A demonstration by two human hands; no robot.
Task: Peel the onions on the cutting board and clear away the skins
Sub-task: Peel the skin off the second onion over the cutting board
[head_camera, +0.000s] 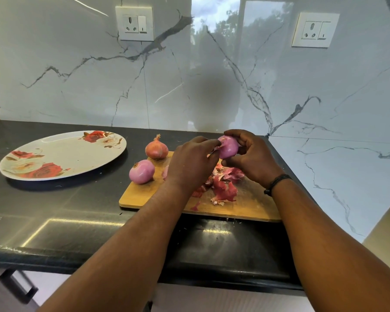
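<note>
My right hand (251, 156) grips a pink, mostly peeled onion (229, 147) above the wooden cutting board (149, 199). My left hand (190, 164) pinches a bit of skin at the onion's left side. A peeled pink onion (141, 171) lies at the board's left edge. An unpeeled brownish onion (156, 149) stands at the board's far left corner. Part of another pink onion (165, 172) shows from behind my left hand. A heap of red onion skins (223, 184) lies on the board under my hands.
A large oval plate with a red rose pattern (63, 154) sits on the black counter (54, 210) to the left of the board. A marble wall with two sockets stands behind, and a side wall closes in on the right.
</note>
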